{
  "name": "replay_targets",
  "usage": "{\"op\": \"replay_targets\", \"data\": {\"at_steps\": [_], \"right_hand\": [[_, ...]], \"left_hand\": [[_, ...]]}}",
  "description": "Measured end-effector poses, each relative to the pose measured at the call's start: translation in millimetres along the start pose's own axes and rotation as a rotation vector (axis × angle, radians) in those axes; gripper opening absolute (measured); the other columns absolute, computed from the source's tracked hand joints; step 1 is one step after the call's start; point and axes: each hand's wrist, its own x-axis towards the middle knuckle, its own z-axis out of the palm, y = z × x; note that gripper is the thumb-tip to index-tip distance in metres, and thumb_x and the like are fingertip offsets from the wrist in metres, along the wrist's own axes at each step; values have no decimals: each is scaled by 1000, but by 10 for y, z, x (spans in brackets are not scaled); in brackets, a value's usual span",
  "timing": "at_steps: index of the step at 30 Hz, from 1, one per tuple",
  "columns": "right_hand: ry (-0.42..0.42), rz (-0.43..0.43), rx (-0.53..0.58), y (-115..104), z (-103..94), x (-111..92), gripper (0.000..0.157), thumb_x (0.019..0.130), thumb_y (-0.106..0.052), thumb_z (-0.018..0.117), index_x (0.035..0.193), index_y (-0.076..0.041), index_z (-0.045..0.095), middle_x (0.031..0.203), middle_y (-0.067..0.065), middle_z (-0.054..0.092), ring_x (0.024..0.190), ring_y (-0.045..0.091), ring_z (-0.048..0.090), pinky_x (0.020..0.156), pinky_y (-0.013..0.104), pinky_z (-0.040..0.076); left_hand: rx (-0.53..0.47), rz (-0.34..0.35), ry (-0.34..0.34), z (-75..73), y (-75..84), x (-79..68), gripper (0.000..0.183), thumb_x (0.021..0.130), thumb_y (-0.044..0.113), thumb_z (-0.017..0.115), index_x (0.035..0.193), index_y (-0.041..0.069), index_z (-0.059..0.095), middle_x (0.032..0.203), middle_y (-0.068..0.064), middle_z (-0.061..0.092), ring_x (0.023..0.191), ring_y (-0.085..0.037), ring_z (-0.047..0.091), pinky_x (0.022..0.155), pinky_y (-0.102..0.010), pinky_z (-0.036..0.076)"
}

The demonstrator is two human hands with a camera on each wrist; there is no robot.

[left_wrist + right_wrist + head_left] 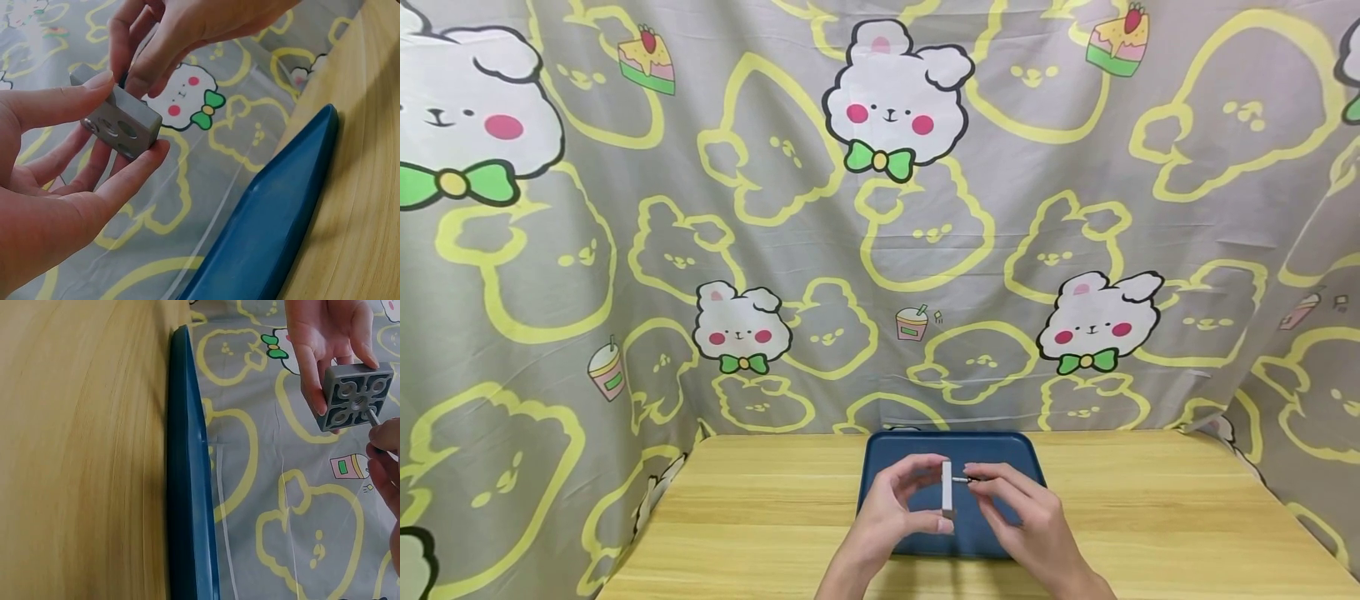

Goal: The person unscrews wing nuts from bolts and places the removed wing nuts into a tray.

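My left hand (887, 510) grips a small grey square block (947, 492) by its edges, thumb on one side and fingers on the other. The block stands on edge above the tray. In the right wrist view its ribbed face (359, 397) shows a round hole near each corner and one in the centre. From the right, my right hand (1028, 515) pinches a screw (961, 479) by its dark head end. The threaded shaft (373, 417) points into a corner hole of the block. How deep its tip sits is hidden. The left wrist view shows round holes on the block's other face (128, 119).
Beneath both hands a dark blue tray (985, 537) with a raised rim lies on the light wooden table (760, 508). A grey curtain (820, 250) with yellow outlines and white cartoon bears hangs behind the table and along both sides.
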Motion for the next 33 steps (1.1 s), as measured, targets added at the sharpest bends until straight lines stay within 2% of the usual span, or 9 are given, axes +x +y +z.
{"op": "replay_targets", "data": {"at_steps": [6, 11, 13, 16, 19, 23, 27, 29, 33], "right_hand": [[9, 4, 2, -8, 6, 8, 23, 105, -29, 60, 100, -13, 75, 107, 9, 73, 91, 23, 73, 90, 14, 54], [33, 46, 53, -9, 9, 14, 19, 100, -31, 68, 101, -13, 75, 106, 10, 73, 92, 24, 73, 90, 15, 55], [44, 65, 80, -12, 5, 17, 13, 94, -21, 77, 102, -11, 75, 107, 11, 73, 93, 25, 73, 90, 16, 55], [64, 128, 98, -34, -10, 29, 26, 82, 3, 83, 103, -9, 75, 106, 11, 74, 93, 23, 72, 90, 16, 55], [63, 294, 145, -74, -35, 47, 35, 78, 16, 79, 105, -6, 75, 104, 12, 74, 91, 20, 73, 84, 19, 58], [33, 683, 256, -130, -72, 87, 15, 93, -1, 74, 108, -4, 74, 101, 8, 75, 86, 18, 75, 75, 26, 62], [9, 1035, 416, -135, -97, 131, 26, 96, -16, 74, 113, 2, 72, 100, 12, 76, 84, 25, 76, 73, 33, 64], [-9, 1139, 490, -122, -108, 144, 32, 96, -19, 74, 116, 6, 71, 101, 17, 76, 86, 28, 76, 74, 36, 64], [-71, 1235, 590, -98, -143, 159, 40, 97, -23, 74, 119, 9, 68, 105, 21, 75, 89, 30, 76, 77, 38, 64]], "left_hand": [[-11, 3, 1, 0, 1, -3, 62, 79, -7, 83, 136, 1, 61, 137, -16, 59, 126, -29, 56, 91, -38, 60], [-12, 8, 3, -13, -2, -2, 63, 79, -6, 83, 137, -1, 60, 136, -12, 60, 127, -29, 56, 91, -37, 60], [-8, 12, 5, -21, -6, 1, 63, 79, -6, 83, 137, -1, 59, 137, -12, 61, 127, -29, 56, 92, -36, 60], [1, 19, 12, -30, -11, 6, 62, 79, -6, 84, 136, 0, 60, 137, -12, 61, 127, -30, 56, 94, -35, 58], [11, 25, 20, -26, -11, 6, 62, 78, -6, 84, 135, 1, 61, 137, -13, 61, 127, -29, 57, 97, -35, 57], [32, 21, 30, -6, -6, -1, 61, 78, -7, 84, 134, 2, 63, 136, -15, 61, 126, -29, 57, 97, -35, 57], [25, 8, 34, 27, -1, -10, 60, 77, -11, 82, 133, 2, 63, 135, -16, 61, 126, -28, 57, 95, -40, 58], [24, 6, 35, 45, 2, -12, 61, 76, -14, 81, 133, 2, 64, 134, -16, 61, 125, -28, 56, 94, -43, 59], [53, 18, 36, 76, 1, -7, 62, 74, -16, 80, 131, 3, 65, 132, -17, 62, 125, -28, 57, 93, -42, 59]]}}
